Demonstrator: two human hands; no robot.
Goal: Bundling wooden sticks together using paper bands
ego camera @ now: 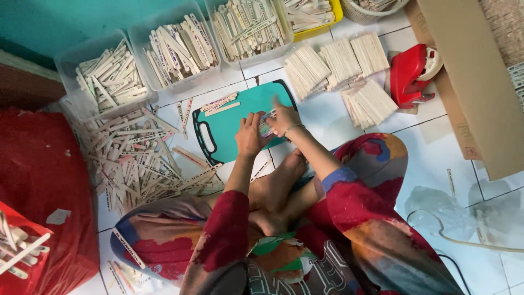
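A person sits cross-legged on the white tiled floor (436,158), both hands meeting over a teal plastic cutting board with a black rim (234,128) that lies on the floor just in front of the feet. The left hand (249,136) and the right hand (284,120) together pinch a thin flat wooden stick with a printed label (266,123) at the board's right part; the grip of each hand is closed round the stick with fingers curled, though whether the thumbs press the label itself I cannot tell. Two more labelled wooden sticks (219,104) lie on the board's far edge. To the left a loose heap of labelled sticks (139,164) spreads across the floor, and beyond it stand clear plastic tubs filled with sticks (177,46). Neat bundles of plain pale sticks (341,71) lie near the board's far right corner, beside a red tape dispenser (410,74) and a brown cardboard box (475,82). The step in hand appears to be fixing or smoothing a label on a single stick; as a judgement, the next move calls for steady pressure along the stick's length and keeping the label straight before it is let go.
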